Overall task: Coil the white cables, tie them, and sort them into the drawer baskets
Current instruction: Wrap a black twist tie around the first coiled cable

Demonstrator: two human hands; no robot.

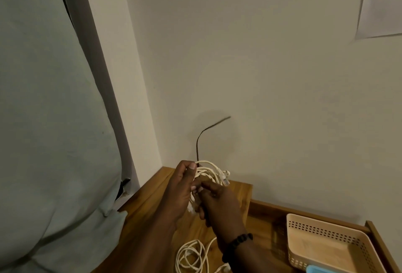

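A coiled white cable (pixel 212 172) with a clear plug at its end is held up over the wooden top (pixel 148 214). My left hand (pixel 178 187) grips the coil from the left, thumb on top. A thin dark tie strip (pixel 201 140) rises from under that thumb and bends to the right. My right hand (pixel 219 203), with a black bead bracelet on the wrist, pinches the lower side of the coil. Another loose white cable (pixel 191 255) lies in loops on the wood below my hands. A beige perforated basket (pixel 326 229) sits in the open drawer at the lower right.
A pale cushion or mattress (pixel 47 120) fills the left side, close to the wooden top. The wall stands right behind the hands. A sheet of paper (pixel 382 2) hangs on the wall at the top right. A blue object's edge (pixel 319 269) shows below the basket.
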